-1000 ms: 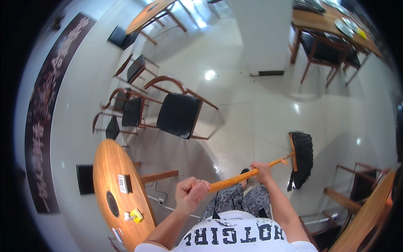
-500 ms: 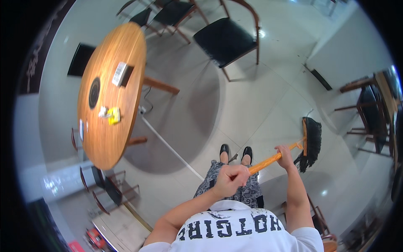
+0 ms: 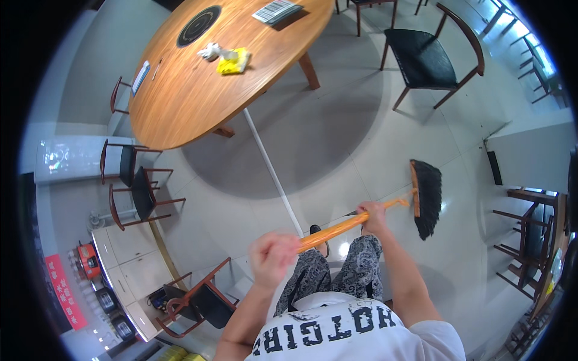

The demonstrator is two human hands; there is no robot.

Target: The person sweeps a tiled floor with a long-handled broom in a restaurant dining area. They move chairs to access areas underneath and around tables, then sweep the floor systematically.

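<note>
A broom with an orange handle [image 3: 337, 230] and a dark bristle head [image 3: 428, 198] slants across in front of me. My left hand [image 3: 274, 259], slightly blurred, is closed around the handle's upper end. Further down, my right hand [image 3: 374, 218] grips the same handle close to the head. The bristles point to the right, over the pale tiled floor [image 3: 355, 174]; whether they touch it I cannot tell. Below the handle are my patterned trousers [image 3: 313, 274], with one dark shoe [image 3: 315, 230] partly showing.
A round wooden table [image 3: 186, 102] at upper left carries a yellow packet [image 3: 233, 62] and crumpled white tissue [image 3: 209, 52]. A white strip [image 3: 271, 168] runs along the floor. Black-seated chairs stand at upper right [image 3: 421, 57] and lower left [image 3: 208, 304]. A white pillar [image 3: 530, 156] rises at right.
My view has shifted, so the table appears larger and higher and more chairs show at left. My left hand and the handle's end have moved left. Both hands still hold the broom.
</note>
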